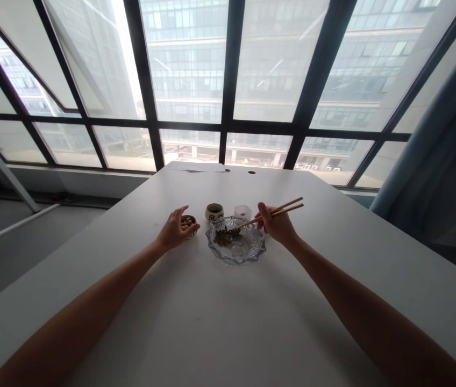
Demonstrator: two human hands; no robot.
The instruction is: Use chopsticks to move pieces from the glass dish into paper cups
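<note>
My left hand (173, 231) curves around a small cup (189, 219) of light brown nuts, thumb across its near side and fingers at its far left. My right hand (276, 224) is closed on a pair of wooden chopsticks (282, 209). Their tips point down left into a clear scalloped glass dish (254, 252) and reach a pile of dark, striped sunflower seeds (226, 236). Whether the tips pinch a seed is too small to tell. The pile sits at the dish's left and back.
Behind the dish stand a cream cup with dark markings (214, 212) and a small clear container (243, 212) with a few reddish bits. White papers (198, 167) lie at the far end of the white table (212, 322). A blue curtain (425, 140) hangs at right, windows beyond.
</note>
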